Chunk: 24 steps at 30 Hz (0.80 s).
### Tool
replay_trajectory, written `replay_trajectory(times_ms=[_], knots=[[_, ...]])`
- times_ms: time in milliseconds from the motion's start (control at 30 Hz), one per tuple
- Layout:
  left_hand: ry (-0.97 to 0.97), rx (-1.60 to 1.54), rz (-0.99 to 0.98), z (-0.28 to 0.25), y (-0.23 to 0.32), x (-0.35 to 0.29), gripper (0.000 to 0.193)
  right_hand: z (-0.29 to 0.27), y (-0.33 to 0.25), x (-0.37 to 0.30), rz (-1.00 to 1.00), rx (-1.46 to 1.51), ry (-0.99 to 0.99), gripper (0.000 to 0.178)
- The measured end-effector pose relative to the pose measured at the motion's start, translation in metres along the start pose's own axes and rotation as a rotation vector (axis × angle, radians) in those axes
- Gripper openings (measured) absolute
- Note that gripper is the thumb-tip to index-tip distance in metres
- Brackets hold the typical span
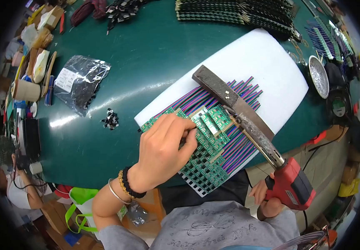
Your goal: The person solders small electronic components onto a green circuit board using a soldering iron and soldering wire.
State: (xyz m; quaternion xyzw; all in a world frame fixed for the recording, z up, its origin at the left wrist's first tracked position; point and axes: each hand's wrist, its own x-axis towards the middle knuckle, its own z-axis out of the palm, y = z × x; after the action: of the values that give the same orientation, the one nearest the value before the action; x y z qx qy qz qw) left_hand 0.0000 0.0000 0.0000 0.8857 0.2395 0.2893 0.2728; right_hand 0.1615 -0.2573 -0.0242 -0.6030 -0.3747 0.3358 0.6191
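My right hand [263, 196] grips the handle of a red and black soldering gun [290, 183]. Its long metal barrel points up and left, with the tip close to the green circuit boards [207, 143]. Over those boards is my left hand [163, 143], thumb and forefinger pinched at their edge; something small and dark shows there, too small to name. Rows of boards with small black parts lie on a white foam sheet [267, 54]. Striped wires [238, 152] run out from them. A dark metal bar [230, 98] rests across the wires, with small pale bits on top.
Left on the green table [138, 54] are a clear bag [82, 81] of black parts and a small heap of loose components [110, 119]. Stacked wired boards [234, 10] lie at the back. A metal dish [318, 77] stands right. Another person's arm [30, 191] shows far left.
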Motion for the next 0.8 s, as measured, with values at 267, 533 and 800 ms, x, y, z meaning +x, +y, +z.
replay_trajectory(times_ms=[267, 533, 800], knots=[[0.005, -0.028, -0.023, -0.001, 0.000, 0.003, 0.015, -0.002, -0.009, -0.009, 0.077, 0.152, -0.086, 0.013], [-0.013, -0.045, -0.037, -0.002, -0.001, 0.002, 0.015, -0.007, -0.011, -0.020, 0.155, -0.337, -0.125, 0.015], [0.004, -0.040, -0.050, -0.002, 0.000, 0.002, 0.014, -0.030, -0.009, -0.042, 0.280, -0.406, -0.200, 0.025]])
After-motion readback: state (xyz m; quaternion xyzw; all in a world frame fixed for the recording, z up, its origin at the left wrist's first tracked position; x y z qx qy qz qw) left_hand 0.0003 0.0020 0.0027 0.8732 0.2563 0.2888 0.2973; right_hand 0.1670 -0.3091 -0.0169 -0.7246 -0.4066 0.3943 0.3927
